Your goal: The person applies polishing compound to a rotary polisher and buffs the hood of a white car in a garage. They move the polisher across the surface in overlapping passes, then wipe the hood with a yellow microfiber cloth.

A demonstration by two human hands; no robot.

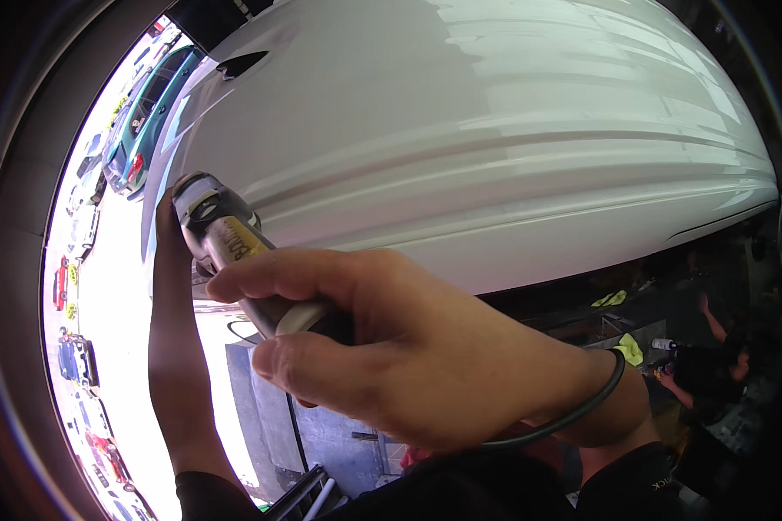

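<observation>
A dark grey power polisher (pixel 226 234) with a yellow label is in front of me, by the left end of a glossy white vehicle panel (pixel 382 165). My right hand (pixel 391 347) is closed around its rear body, the thumb on the near side. At the tool's rounded head is my left hand (pixel 167 221), seemingly gripping it from the far left, though its fingers are mostly hidden. The tool's underside and any pad are out of sight, so I cannot tell whether it touches the panel. A dark band circles my right wrist.
Ridges run along the panel. At lower right another person's arm (pixel 679 392) is near a white bottle (pixel 663 345) and a yellow-green cloth (pixel 628 350). A second such cloth (pixel 610 299) lies beyond. Left, a bright opening shows a teal car (pixel 152 113) and several other parked cars.
</observation>
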